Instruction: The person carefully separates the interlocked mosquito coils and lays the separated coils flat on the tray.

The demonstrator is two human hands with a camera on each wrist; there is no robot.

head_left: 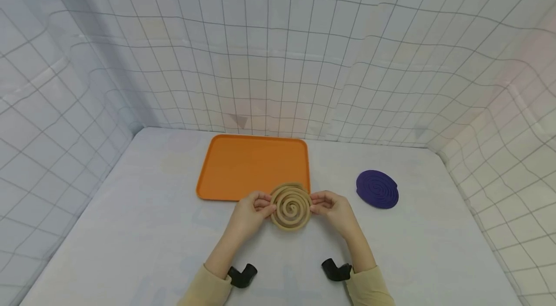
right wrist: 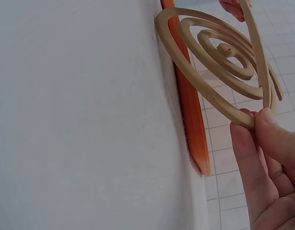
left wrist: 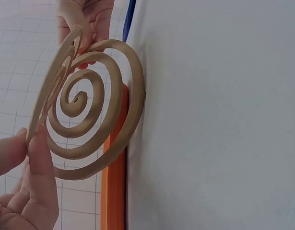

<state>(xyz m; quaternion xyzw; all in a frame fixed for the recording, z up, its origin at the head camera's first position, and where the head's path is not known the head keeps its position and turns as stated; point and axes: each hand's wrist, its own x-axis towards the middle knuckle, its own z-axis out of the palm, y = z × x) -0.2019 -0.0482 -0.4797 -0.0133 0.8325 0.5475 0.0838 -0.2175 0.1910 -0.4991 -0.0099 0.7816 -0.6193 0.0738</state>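
Observation:
A beige spiral trivet (head_left: pixel 292 208), a flexible coil of rings winding to a small centre, is held between both hands. On its left edge the left hand (head_left: pixel 252 212) pinches it between thumb and fingers. The right hand (head_left: pixel 334 209) pinches the opposite edge the same way. Both wrist views show the rings spread apart, with part of the coil (left wrist: pixel 137 91) sagging out of the plane of the pinched part. Just behind the trivet lies an orange tray (head_left: pixel 256 166), whose near right corner it overlaps in the head view.
A dark purple spiral trivet (head_left: pixel 377 189) lies flat on the white table (head_left: pixel 130 238), right of the tray. Black elbow-shaped pieces (head_left: pixel 243 276) sit by both wrists. White grid-patterned curtains (head_left: pixel 278 55) enclose the table's back and sides.

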